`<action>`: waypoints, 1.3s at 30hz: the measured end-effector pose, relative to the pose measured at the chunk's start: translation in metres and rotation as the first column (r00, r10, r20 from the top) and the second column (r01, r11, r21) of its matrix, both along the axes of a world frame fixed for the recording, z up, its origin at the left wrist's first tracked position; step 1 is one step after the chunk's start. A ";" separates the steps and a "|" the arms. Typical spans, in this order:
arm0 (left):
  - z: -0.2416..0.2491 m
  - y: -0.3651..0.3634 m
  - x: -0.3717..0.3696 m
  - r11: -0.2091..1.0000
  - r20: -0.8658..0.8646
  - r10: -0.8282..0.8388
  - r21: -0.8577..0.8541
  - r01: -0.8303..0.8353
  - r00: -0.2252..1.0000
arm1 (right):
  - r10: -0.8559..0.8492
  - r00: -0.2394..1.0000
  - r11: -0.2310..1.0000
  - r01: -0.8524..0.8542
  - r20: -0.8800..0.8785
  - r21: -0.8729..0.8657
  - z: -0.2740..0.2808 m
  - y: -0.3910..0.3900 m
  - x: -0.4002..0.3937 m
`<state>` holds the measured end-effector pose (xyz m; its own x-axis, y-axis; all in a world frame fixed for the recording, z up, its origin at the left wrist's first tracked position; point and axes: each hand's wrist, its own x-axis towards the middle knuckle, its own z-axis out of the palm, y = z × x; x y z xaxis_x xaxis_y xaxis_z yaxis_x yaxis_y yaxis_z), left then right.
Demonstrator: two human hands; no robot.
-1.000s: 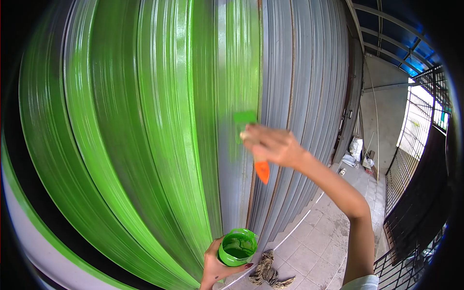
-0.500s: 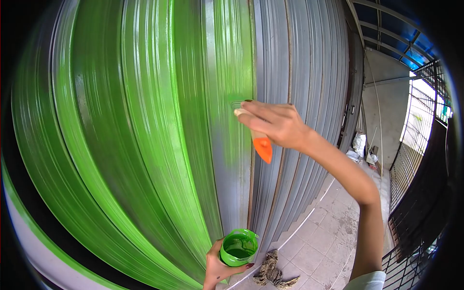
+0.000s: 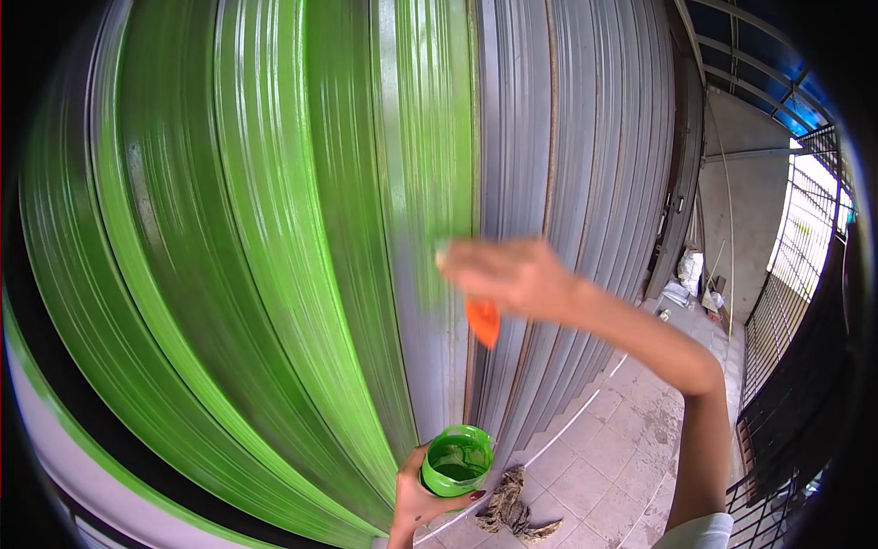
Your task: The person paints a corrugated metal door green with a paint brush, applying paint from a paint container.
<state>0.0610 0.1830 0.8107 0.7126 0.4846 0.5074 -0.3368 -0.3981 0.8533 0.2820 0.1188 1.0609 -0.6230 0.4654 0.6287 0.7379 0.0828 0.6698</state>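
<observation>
My right hand (image 3: 508, 274) is blurred with motion and grips a paintbrush with an orange handle (image 3: 483, 322), its bristle end against the ribbed metal shutter (image 3: 567, 183). Fresh green paint (image 3: 274, 229) covers the shutter's left ribs; the ribs right of the brush are bare grey. Low in the view, my left hand (image 3: 416, 499) holds a small green cup of green paint (image 3: 455, 462) upright, close to the shutter.
A crumpled rag (image 3: 510, 512) lies on the tiled floor (image 3: 622, 439) below the cup. Bags and clutter (image 3: 690, 279) sit by the far wall. A black metal grille fence (image 3: 786, 302) runs along the right side.
My right hand with the brush went up the shutter and then came down again, now blurred. The view shifted slightly. The cup in my left hand stayed about where it was.
</observation>
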 end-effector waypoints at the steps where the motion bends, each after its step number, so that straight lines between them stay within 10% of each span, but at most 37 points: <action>1: -0.001 -0.001 0.001 1.000 0.007 0.001 0.001 -0.001 1.000 | 0.011 1.000 0.996 -0.011 -0.001 0.092 0.032 0.001 -0.001; 5: -0.006 -0.004 0.004 1.000 0.032 -0.004 -0.007 0.004 0.999 | 0.007 0.996 0.954 -0.032 0.087 0.297 0.048 0.008 -0.002; 9: -0.003 -0.010 -0.001 0.999 0.002 0.018 -0.040 -0.018 1.000 | -0.046 0.980 0.995 0.028 0.194 0.098 -0.071 0.013 0.012; 14: -0.004 -0.004 -0.007 0.997 -0.019 0.072 -0.003 -0.072 0.997 | 0.021 0.922 0.931 -0.159 -0.387 -0.328 -0.116 -0.021 0.004; 16: -0.004 0.003 -0.012 0.994 -0.021 0.093 0.064 -0.091 0.995 | -0.067 0.745 0.859 -0.295 -0.664 -0.418 -0.110 -0.038 -0.006; 18: -0.004 0.010 -0.016 0.991 0.007 0.089 0.101 -0.090 0.996 | -0.077 0.268 0.802 -0.556 -0.960 -0.219 -0.100 -0.046 -0.017; 19: 0.001 0.011 -0.018 0.988 -0.006 0.090 0.128 -0.089 0.996 | -0.107 -0.016 0.773 -0.630 -0.994 -0.073 -0.096 -0.051 -0.024; 22: 0.018 0.019 -0.027 0.970 -0.055 0.087 0.231 -0.072 0.995 | -0.196 -0.331 0.766 -0.640 -0.923 0.067 -0.083 -0.074 -0.047; 25: 0.033 0.027 -0.031 0.954 -0.067 0.058 0.299 -0.036 0.996 | -0.212 -0.238 0.692 -0.721 -0.948 0.027 -0.094 -0.089 -0.068; 29: 0.039 0.047 -0.030 0.885 -0.039 -0.066 0.459 0.077 0.997 | -0.052 0.389 0.726 -0.618 -0.920 -0.302 -0.107 -0.101 -0.098; 32: 0.047 0.056 -0.024 0.850 0.016 -0.170 0.508 0.138 0.985 | -0.128 0.591 0.808 -0.403 -0.796 -0.430 -0.106 -0.115 -0.125; 39: 0.068 0.066 -0.002 0.677 0.009 -0.404 0.676 0.293 0.915 | -0.196 0.596 0.888 -0.229 -0.779 -0.398 -0.127 -0.118 -0.157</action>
